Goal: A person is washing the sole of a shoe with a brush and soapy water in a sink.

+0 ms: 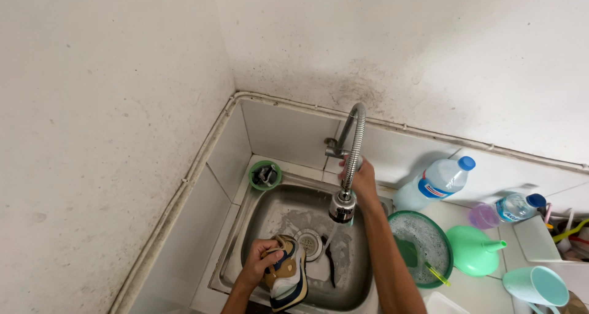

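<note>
Both hands work over a steel sink [245,240] set in a tiled corner: the left hand [261,260] is clenched around a sneaker [287,277] in tan, white and blue, holding it above the basin at about seven o'clock from the drain [310,244]. At one o'clock from the shoe, the right hand [362,178] reaches up behind the curved metal faucet [351,160]; its fingers seem closed on the tap handle, though the spout hides much of the grip. A small green cup [265,174] sits on the sink's ledge at eleven o'clock from the drain. At three o'clock of the basin lies a round green strainer [423,243], with a green funnel [475,249] just beside it. Two clear plastic bottles [438,182] with blue caps lie against the tiled ledge at two o'clock, and a pale blue mug [540,286] rests at four o'clock.
</note>
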